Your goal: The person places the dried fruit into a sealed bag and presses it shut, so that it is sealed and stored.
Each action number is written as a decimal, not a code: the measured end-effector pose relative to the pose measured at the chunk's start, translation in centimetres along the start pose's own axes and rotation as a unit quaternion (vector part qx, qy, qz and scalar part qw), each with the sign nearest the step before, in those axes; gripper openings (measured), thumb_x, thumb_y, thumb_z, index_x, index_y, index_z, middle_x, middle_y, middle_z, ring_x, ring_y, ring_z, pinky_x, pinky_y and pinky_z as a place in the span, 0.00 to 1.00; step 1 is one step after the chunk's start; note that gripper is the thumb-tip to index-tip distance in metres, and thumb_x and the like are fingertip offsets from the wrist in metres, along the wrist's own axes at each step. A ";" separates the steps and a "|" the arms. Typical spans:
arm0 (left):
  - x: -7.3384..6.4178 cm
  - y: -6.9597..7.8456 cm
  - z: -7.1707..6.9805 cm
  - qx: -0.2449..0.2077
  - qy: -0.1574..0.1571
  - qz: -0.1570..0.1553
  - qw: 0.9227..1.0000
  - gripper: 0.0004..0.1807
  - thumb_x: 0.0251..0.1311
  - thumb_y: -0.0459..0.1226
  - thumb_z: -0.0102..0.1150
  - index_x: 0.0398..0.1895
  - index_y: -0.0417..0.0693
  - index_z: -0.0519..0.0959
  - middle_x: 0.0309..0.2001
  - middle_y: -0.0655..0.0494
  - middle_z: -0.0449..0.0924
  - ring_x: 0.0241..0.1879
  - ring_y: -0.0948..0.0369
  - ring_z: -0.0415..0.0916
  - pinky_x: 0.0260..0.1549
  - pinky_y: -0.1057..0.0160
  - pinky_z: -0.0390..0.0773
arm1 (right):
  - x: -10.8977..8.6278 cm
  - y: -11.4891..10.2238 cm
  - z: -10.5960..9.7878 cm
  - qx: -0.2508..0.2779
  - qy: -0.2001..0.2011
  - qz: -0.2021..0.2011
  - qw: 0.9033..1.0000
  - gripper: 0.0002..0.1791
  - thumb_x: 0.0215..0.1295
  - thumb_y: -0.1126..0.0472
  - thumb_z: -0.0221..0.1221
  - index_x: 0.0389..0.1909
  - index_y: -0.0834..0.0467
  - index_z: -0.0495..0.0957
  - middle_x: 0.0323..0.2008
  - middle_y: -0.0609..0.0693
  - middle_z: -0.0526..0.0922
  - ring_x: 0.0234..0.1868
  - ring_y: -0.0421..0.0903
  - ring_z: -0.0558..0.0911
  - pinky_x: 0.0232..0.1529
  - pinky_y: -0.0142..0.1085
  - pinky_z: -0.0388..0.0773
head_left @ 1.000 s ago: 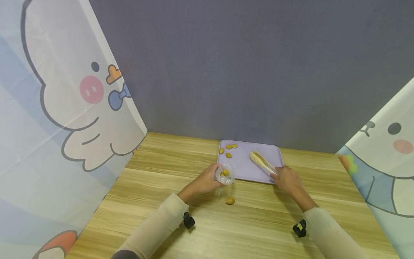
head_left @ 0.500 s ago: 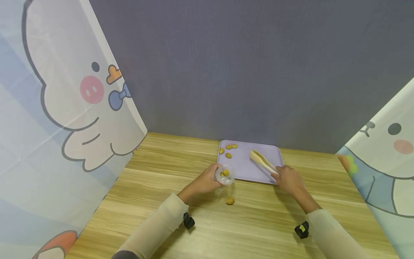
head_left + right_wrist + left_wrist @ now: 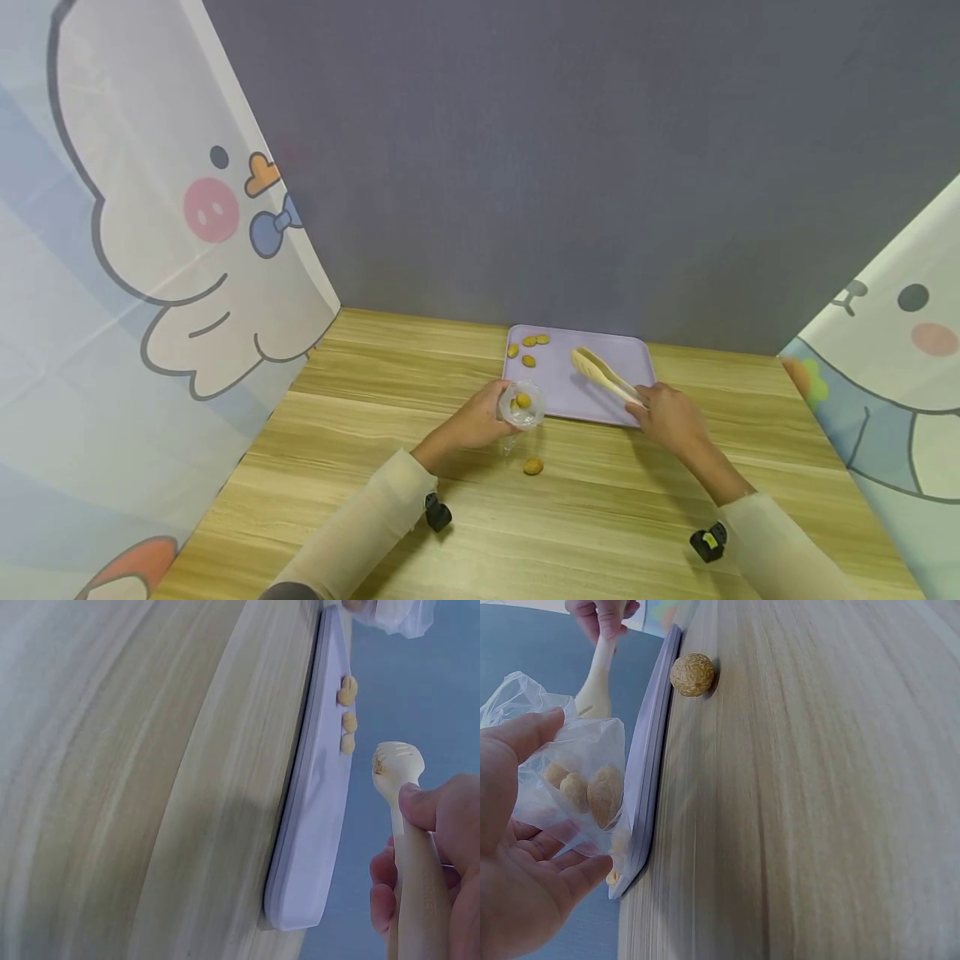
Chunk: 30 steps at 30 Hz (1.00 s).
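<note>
My left hand point(image 3: 480, 415) grips a clear plastic bag point(image 3: 600, 754), its mouth facing up in the head view, with several walnuts point(image 3: 604, 795) inside. In the left wrist view the thumb and fingers lie around the bag. Over the lilac tray point(image 3: 562, 396), my right hand point(image 3: 670, 419) holds cream tongs point(image 3: 424, 892) by the handles, heads pointing left. A small brown patch shows at the tongs' tip in the right wrist view; I cannot tell what it is. Several walnuts point(image 3: 528, 361) sit on the tray's left part.
One loose walnut point(image 3: 533, 466) lies on the wooden table point(image 3: 600, 517), nearer than the bag. A grey wall point(image 3: 487, 167) rises behind the tray, and printed cartoon curtains point(image 3: 150, 358) close off both sides.
The tongs' heads have shifted slightly left over the tray, and my right wrist has swung a little right. The left hand and the bag stay in place.
</note>
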<state>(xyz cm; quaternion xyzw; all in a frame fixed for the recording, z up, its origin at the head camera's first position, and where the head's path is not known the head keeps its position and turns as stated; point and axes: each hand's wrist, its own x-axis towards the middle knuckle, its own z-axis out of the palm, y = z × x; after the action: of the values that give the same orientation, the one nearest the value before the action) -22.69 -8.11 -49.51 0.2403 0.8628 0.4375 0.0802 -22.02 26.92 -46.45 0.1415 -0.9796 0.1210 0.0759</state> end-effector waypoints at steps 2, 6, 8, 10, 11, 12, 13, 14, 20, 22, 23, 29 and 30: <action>0.0 0.0 0.0 -0.003 0.001 0.000 1.000 0.37 0.58 0.43 0.73 0.68 0.44 0.67 0.63 0.49 0.73 0.63 0.54 0.72 0.66 0.50 0.72 | -0.2 -0.3 -0.2 0.005 -0.001 -0.002 1.000 0.23 0.67 0.54 0.64 0.56 0.65 0.82 0.39 0.65 0.85 0.37 0.65 0.85 0.33 0.56 0.80; 0.0 -0.1 0.1 -0.004 0.001 -0.001 1.000 0.37 0.58 0.43 0.73 0.68 0.44 0.67 0.63 0.49 0.73 0.63 0.54 0.72 0.67 0.51 0.72 | -0.6 -0.9 -0.8 0.009 -0.001 -0.013 1.000 0.24 0.67 0.54 0.65 0.56 0.67 0.81 0.40 0.66 0.86 0.36 0.61 0.85 0.32 0.54 0.81; 0.0 0.0 0.1 -0.005 0.000 -0.002 1.000 0.38 0.58 0.42 0.73 0.68 0.44 0.67 0.63 0.49 0.73 0.64 0.54 0.72 0.67 0.51 0.72 | -0.9 -1.2 -1.1 0.007 0.002 -0.019 1.000 0.24 0.66 0.54 0.66 0.56 0.67 0.82 0.40 0.65 0.86 0.36 0.60 0.85 0.32 0.52 0.81; 0.0 0.0 0.1 -0.006 -0.001 -0.003 1.000 0.38 0.58 0.42 0.73 0.69 0.44 0.66 0.63 0.49 0.73 0.64 0.54 0.72 0.67 0.51 0.72 | -1.1 -1.4 -1.4 0.006 0.007 -0.025 1.000 0.24 0.65 0.54 0.66 0.55 0.67 0.82 0.39 0.63 0.86 0.34 0.58 0.85 0.30 0.50 0.80; 0.0 0.0 0.1 -0.006 -0.002 -0.003 1.000 0.38 0.58 0.42 0.73 0.69 0.44 0.66 0.63 0.49 0.73 0.64 0.54 0.72 0.67 0.51 0.72 | -1.2 -1.6 -1.5 0.004 0.011 -0.029 1.000 0.24 0.65 0.54 0.67 0.55 0.67 0.82 0.38 0.62 0.86 0.34 0.57 0.85 0.30 0.49 0.80; 0.1 0.0 0.1 -0.006 -0.002 -0.002 1.000 0.38 0.58 0.42 0.73 0.69 0.44 0.66 0.63 0.48 0.73 0.64 0.54 0.72 0.67 0.51 0.72 | -1.3 -1.7 -1.6 0.004 0.014 -0.034 0.999 0.24 0.64 0.54 0.67 0.55 0.66 0.83 0.37 0.60 0.86 0.33 0.57 0.85 0.30 0.49 0.80; 0.1 0.1 0.1 -0.006 -0.003 -0.003 1.000 0.38 0.59 0.42 0.73 0.69 0.43 0.66 0.63 0.48 0.73 0.64 0.54 0.72 0.67 0.51 0.72 | -1.4 -1.9 -1.7 0.004 0.017 -0.037 0.999 0.24 0.64 0.54 0.67 0.55 0.66 0.83 0.36 0.59 0.86 0.33 0.56 0.85 0.30 0.49 0.80; 0.1 0.1 0.1 -0.005 -0.003 -0.003 1.000 0.38 0.59 0.42 0.73 0.69 0.43 0.66 0.63 0.48 0.73 0.64 0.54 0.72 0.67 0.51 0.72 | -1.5 -2.0 -1.9 0.003 0.020 -0.041 0.999 0.24 0.64 0.54 0.68 0.55 0.66 0.83 0.36 0.59 0.86 0.33 0.55 0.85 0.30 0.48 0.80; 0.0 0.2 0.1 0.002 0.000 0.002 1.000 0.38 0.59 0.42 0.73 0.69 0.42 0.66 0.63 0.47 0.73 0.64 0.53 0.72 0.66 0.50 0.72 | -2.1 -2.9 -2.5 0.002 0.042 -0.069 0.997 0.23 0.62 0.54 0.69 0.54 0.64 0.84 0.35 0.56 0.86 0.30 0.51 0.83 0.30 0.46 0.79; 0.0 0.2 0.1 0.002 0.002 0.005 1.000 0.38 0.58 0.43 0.73 0.68 0.42 0.66 0.63 0.47 0.73 0.63 0.53 0.72 0.66 0.49 0.72 | -2.3 -3.3 -2.7 0.002 0.051 -0.083 0.995 0.22 0.62 0.54 0.70 0.52 0.64 0.85 0.34 0.55 0.86 0.29 0.49 0.82 0.29 0.45 0.78; 0.0 0.2 0.1 0.002 0.001 0.004 1.000 0.38 0.58 0.43 0.73 0.68 0.42 0.67 0.63 0.47 0.73 0.63 0.53 0.72 0.66 0.49 0.72 | -2.4 -3.4 -2.9 0.003 0.055 -0.089 0.995 0.22 0.61 0.54 0.70 0.52 0.64 0.85 0.34 0.54 0.86 0.28 0.48 0.82 0.29 0.45 0.78; 0.1 0.3 0.1 0.003 0.005 0.005 1.000 0.39 0.57 0.43 0.73 0.69 0.41 0.67 0.64 0.46 0.72 0.65 0.52 0.71 0.68 0.48 0.71 | -2.8 -4.3 -3.4 0.008 0.058 -0.108 0.992 0.22 0.61 0.54 0.70 0.52 0.63 0.85 0.34 0.51 0.87 0.27 0.42 0.78 0.27 0.39 0.76; 0.1 0.3 0.2 0.004 0.006 0.005 1.000 0.39 0.57 0.43 0.73 0.69 0.41 0.67 0.65 0.46 0.72 0.65 0.52 0.71 0.68 0.48 0.70 | -2.9 -4.4 -3.5 0.008 0.056 -0.109 0.992 0.22 0.61 0.54 0.70 0.52 0.63 0.85 0.34 0.51 0.86 0.26 0.40 0.77 0.26 0.38 0.75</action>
<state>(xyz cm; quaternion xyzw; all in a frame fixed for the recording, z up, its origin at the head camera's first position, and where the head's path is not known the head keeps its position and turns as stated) -22.61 -7.82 -49.40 0.2424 0.8635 0.4364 0.0717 -17.60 24.45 -42.65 0.2414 -0.9514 0.1275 0.1424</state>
